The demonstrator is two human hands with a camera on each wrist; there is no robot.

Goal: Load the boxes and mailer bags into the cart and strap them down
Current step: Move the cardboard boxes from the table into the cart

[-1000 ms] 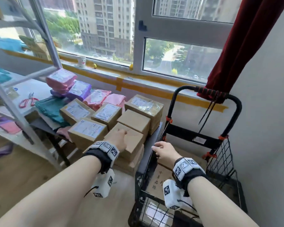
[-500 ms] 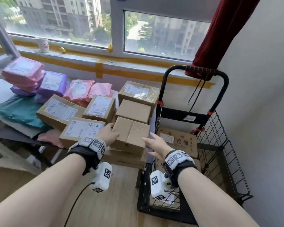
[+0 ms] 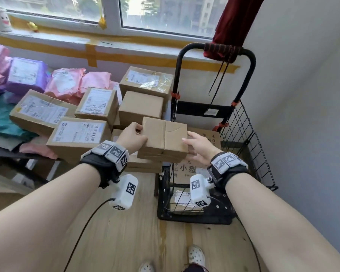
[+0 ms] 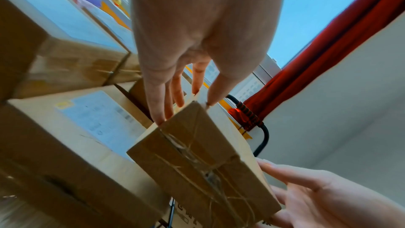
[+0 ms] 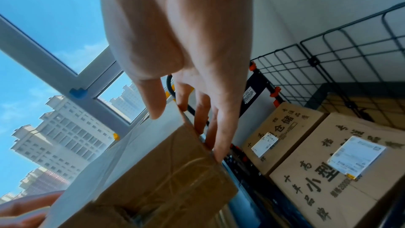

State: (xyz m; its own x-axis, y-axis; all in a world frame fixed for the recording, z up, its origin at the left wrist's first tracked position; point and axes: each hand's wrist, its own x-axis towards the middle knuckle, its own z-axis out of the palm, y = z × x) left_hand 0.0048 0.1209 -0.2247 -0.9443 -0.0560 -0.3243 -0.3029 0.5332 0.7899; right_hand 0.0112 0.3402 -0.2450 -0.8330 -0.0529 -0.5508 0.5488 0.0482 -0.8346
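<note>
I hold a plain brown cardboard box (image 3: 165, 134) (image 4: 197, 159) (image 5: 164, 171) between both hands, lifted a little above the stack of boxes (image 3: 141, 107). My left hand (image 3: 134, 135) (image 4: 186, 108) grips its left end, thumb on top. On the right end, my right hand (image 3: 196, 146) (image 5: 186, 124) grips with the thumb over the top face and fingers under the edge. The black wire cart (image 3: 243, 122) stands just right of the box. Two printed cartons (image 5: 339, 171) lie in it. Black cords (image 3: 220, 75) hang from its handle (image 3: 214, 49).
Labelled boxes (image 3: 79, 134) and pink mailer bags (image 3: 67, 81), purple mailer bags (image 3: 26, 75) and teal mailer bags (image 3: 0, 116) cover the low table at left. A windowsill (image 3: 86, 36) runs behind. A red curtain (image 3: 234, 22) hangs over the cart handle. A wall stands right of the cart.
My right hand left the cart's rim and took the box's right end. The box rose off the stack and shifted right toward the cart. The head view tilted down.
</note>
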